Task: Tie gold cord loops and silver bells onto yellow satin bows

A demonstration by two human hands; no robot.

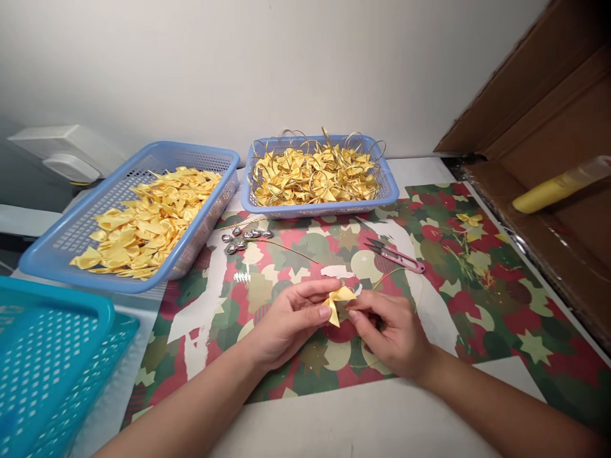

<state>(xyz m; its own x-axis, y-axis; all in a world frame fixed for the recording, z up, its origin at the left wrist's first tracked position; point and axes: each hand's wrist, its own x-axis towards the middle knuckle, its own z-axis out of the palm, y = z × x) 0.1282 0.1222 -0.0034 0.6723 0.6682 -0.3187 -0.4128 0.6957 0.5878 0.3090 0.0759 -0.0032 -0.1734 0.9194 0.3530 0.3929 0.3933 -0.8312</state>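
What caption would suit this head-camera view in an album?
A left hand holds a yellow bow beside the right hand, over a patterned sheet, with blue baskets beyond.

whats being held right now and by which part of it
The left hand pinches a small yellow fabric bow by its left side. Whether the right hand, close to the bow's right side, holds anything cannot be told.

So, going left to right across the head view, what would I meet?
Teal basket, nearer blue basket, silvery beads, left hand, yellow bow, right hand, yellow tube.
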